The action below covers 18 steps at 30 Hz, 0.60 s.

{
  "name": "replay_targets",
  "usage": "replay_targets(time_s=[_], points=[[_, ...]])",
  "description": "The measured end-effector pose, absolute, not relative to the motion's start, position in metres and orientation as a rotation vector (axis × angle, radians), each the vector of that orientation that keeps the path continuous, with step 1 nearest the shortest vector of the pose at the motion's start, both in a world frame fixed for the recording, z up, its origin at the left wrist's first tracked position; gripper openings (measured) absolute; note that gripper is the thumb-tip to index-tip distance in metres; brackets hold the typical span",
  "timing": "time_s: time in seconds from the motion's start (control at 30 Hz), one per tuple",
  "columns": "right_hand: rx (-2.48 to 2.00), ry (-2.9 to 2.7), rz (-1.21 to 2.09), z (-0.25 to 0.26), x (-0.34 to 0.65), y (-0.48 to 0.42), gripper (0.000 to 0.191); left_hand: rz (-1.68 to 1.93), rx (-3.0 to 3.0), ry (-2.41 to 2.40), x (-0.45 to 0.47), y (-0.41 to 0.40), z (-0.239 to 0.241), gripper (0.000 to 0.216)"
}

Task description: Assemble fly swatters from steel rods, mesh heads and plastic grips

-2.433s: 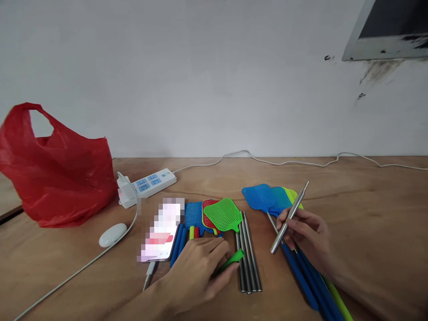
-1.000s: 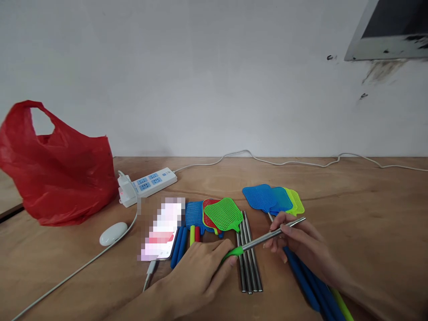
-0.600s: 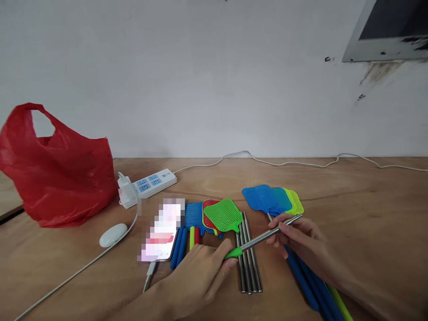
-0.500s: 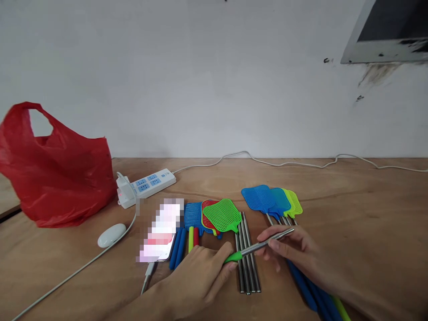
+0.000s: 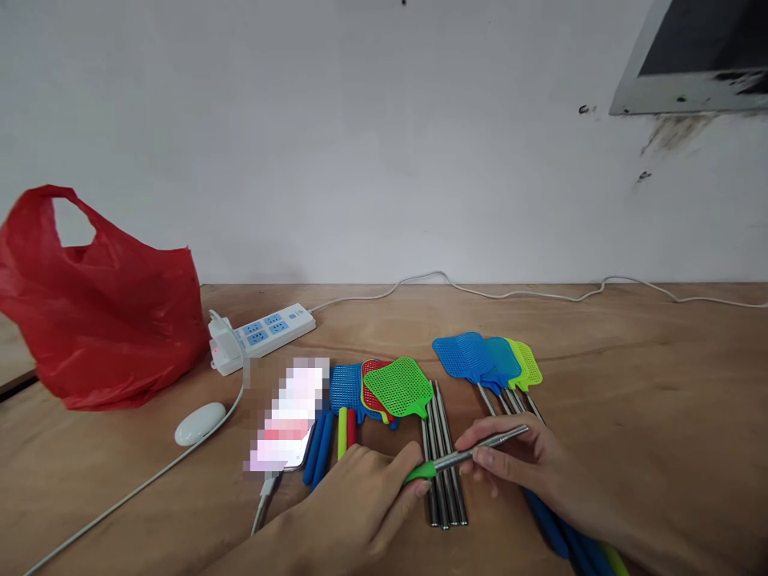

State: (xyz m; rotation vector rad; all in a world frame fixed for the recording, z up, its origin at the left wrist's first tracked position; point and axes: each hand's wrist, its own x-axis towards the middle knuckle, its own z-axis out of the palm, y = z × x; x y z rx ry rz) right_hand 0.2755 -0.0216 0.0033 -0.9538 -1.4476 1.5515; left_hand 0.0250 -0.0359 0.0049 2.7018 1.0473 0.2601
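Observation:
My left hand (image 5: 363, 496) is closed around a green handle (image 5: 425, 471), most of which the fingers hide. A metal rod (image 5: 504, 437) extends from the handle's end, tilted up to the right, and my right hand (image 5: 528, 464) pinches it between thumb and fingers. Beneath them lie several loose metal rods (image 5: 445, 488) side by side. Loose fly swatter heads overlap behind my hands: a green head (image 5: 401, 386), a red head (image 5: 373, 380) and a blue head (image 5: 345, 388). Left of my left hand are blue handles (image 5: 318, 448), a yellow handle (image 5: 342, 432) and a red handle (image 5: 351, 428).
Several assembled fly swatters (image 5: 477, 358) with blue and yellow-green heads lie at right, partly under my right arm. A phone (image 5: 291, 416) on a cable, a white oval device (image 5: 200, 424), a power strip (image 5: 276, 326) and a red plastic bag (image 5: 114, 312) occupy the left.
My right hand has shifted slightly left and down along the rod, closer to the green handle. My left hand keeps its hold, nearly in the same place.

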Motion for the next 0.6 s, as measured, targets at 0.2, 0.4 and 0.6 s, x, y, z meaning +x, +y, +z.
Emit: replay_targets(time_s=[0.2, 0.4, 0.6], points=[[-0.915, -1.423, 1.589, 0.002, 0.275, -0.022, 0.018, 0.293, 2.617, 1.036, 0.026, -0.036, 0.007, 0.024], [-0.898, -1.127, 1.481, -0.002, 0.278, -0.014, 0.025, 0.376, 2.598, 1.099, 0.026, -0.033, 0.003, 0.024], [-0.901, -1.236, 1.413, -0.004, 0.282, -0.01, 0.024, 0.309, 2.642, 1.111, 0.025, -0.033, -0.001, 0.033]])
